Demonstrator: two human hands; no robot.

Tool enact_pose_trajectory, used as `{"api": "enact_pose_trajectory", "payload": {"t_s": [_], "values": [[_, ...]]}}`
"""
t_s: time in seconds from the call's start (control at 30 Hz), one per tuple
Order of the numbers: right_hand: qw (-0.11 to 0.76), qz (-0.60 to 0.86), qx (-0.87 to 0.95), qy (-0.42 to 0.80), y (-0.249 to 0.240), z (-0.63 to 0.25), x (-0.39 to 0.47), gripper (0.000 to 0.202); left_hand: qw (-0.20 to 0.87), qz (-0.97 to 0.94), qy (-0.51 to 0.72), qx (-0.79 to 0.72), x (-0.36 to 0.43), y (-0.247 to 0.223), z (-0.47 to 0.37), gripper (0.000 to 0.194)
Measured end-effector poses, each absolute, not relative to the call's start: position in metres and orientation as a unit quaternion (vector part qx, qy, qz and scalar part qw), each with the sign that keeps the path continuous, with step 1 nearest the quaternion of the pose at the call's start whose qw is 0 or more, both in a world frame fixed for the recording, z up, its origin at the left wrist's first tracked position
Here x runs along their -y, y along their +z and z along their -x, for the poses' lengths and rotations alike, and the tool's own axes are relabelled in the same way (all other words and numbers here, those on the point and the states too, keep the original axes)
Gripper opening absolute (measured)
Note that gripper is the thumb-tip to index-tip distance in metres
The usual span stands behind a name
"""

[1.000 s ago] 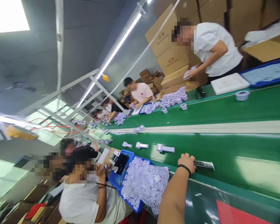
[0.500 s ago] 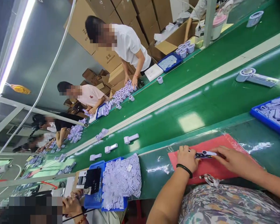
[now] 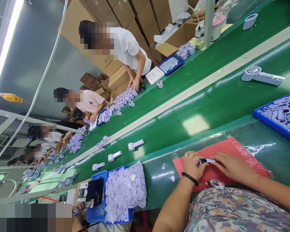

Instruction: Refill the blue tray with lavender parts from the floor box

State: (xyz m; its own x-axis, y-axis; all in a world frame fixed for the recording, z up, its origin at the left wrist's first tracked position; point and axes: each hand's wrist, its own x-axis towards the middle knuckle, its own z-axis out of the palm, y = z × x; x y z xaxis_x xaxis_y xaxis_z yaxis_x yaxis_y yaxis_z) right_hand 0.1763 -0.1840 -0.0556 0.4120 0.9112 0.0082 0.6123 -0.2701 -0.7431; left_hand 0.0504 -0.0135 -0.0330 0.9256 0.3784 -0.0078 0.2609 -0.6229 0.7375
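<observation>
Over the red mat (image 3: 215,148), my left hand (image 3: 192,164), with a dark bracelet at its wrist, is closed with thumb and fingers around one end of a small lilac-and-black plastic part (image 3: 205,161). From the other side, the fingertips of my right hand (image 3: 228,166) pinch the same part at its lilac end. My fingers cover much of it, so its full shape does not show. Close below my hands lies a bundle of pale cord (image 3: 217,184) at the mat's near edge.
A blue tray (image 3: 268,118) of lilac pieces stands at right, a bag of lilac parts (image 3: 125,190) at left. On the green conveyor (image 3: 164,129) lie lilac handheld fans, one at far right (image 3: 253,74). Co-workers sit across the belt; another person is at lower left.
My hands have come closer together on the part. The black strip with the lilac piece at its right end is now more covered by my fingers. The view has shifted slightly.
</observation>
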Motion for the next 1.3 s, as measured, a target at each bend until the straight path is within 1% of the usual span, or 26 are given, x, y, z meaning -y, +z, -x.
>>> {"api": "enact_pose_trajectory", "payload": {"t_s": [0.2, 0.3, 0.4, 0.47, 0.5, 0.6, 0.67, 0.73, 0.77, 0.87, 0.93, 1.0, 1.07, 1.13, 1.2, 1.3], "values": [[0.358, 0.759, 0.497, 0.221, -0.060, -0.176, 0.177, 0.040, 0.398, -0.898, 0.077, -0.170, 0.015, -0.033, -0.047, 0.016], [0.393, 0.766, 0.456, 0.224, -0.071, -0.181, 0.176, 0.043, 0.395, -0.897, 0.074, -0.186, 0.017, -0.036, -0.049, 0.016], [0.425, 0.766, 0.401, 0.269, -0.085, -0.186, 0.174, 0.045, 0.387, -0.900, 0.063, -0.191, 0.018, -0.037, -0.049, 0.018], [0.414, 0.755, 0.403, 0.311, -0.089, -0.188, 0.174, 0.042, 0.390, -0.900, 0.055, -0.187, 0.019, -0.036, -0.047, 0.019], [0.399, 0.751, 0.413, 0.327, -0.090, -0.188, 0.175, 0.045, 0.394, -0.899, 0.047, -0.186, 0.021, -0.035, -0.044, 0.019], [0.321, 0.762, 0.445, 0.345, -0.085, -0.186, 0.182, 0.055, 0.405, -0.891, 0.018, -0.204, 0.028, -0.029, -0.036, 0.022], [0.275, 0.776, 0.459, 0.334, -0.079, -0.182, 0.186, 0.054, 0.400, -0.888, 0.005, -0.227, 0.034, -0.025, -0.034, 0.032], [0.254, 0.790, 0.460, 0.315, -0.074, -0.179, 0.187, 0.052, 0.388, -0.888, -0.009, -0.247, 0.038, -0.021, -0.038, 0.040], [0.248, 0.795, 0.460, 0.309, -0.072, -0.179, 0.186, 0.052, 0.382, -0.887, -0.018, -0.259, 0.039, -0.020, -0.042, 0.039], [0.236, 0.801, 0.456, 0.309, -0.072, -0.179, 0.179, 0.052, 0.366, -0.879, -0.056, -0.301, 0.038, -0.016, -0.054, 0.025], [0.239, 0.802, 0.455, 0.304, -0.074, -0.178, 0.174, 0.051, 0.355, -0.877, -0.079, -0.313, 0.035, -0.013, -0.059, 0.020], [0.253, 0.800, 0.457, 0.296, -0.075, -0.176, 0.173, 0.049, 0.342, -0.890, -0.094, -0.284, 0.032, -0.011, -0.058, 0.024], [0.285, 0.790, 0.457, 0.293, -0.071, -0.176, 0.177, 0.047, 0.319, -0.913, -0.119, -0.225, 0.026, -0.009, -0.053, 0.039], [0.327, 0.788, 0.442, 0.276, -0.061, -0.181, 0.192, 0.045, 0.283, -0.932, -0.158, -0.163, 0.012, -0.005, -0.053, 0.046], [0.352, 0.808, 0.417, 0.221, -0.048, -0.192, 0.218, 0.041, 0.245, -0.947, -0.176, -0.113, -0.014, 0.001, -0.067, 0.042], [0.336, 0.864, 0.366, 0.081, -0.029, -0.216, 0.277, 0.039, 0.177, -0.975, -0.126, -0.046, -0.066, 0.016, -0.123, 0.039]]}}
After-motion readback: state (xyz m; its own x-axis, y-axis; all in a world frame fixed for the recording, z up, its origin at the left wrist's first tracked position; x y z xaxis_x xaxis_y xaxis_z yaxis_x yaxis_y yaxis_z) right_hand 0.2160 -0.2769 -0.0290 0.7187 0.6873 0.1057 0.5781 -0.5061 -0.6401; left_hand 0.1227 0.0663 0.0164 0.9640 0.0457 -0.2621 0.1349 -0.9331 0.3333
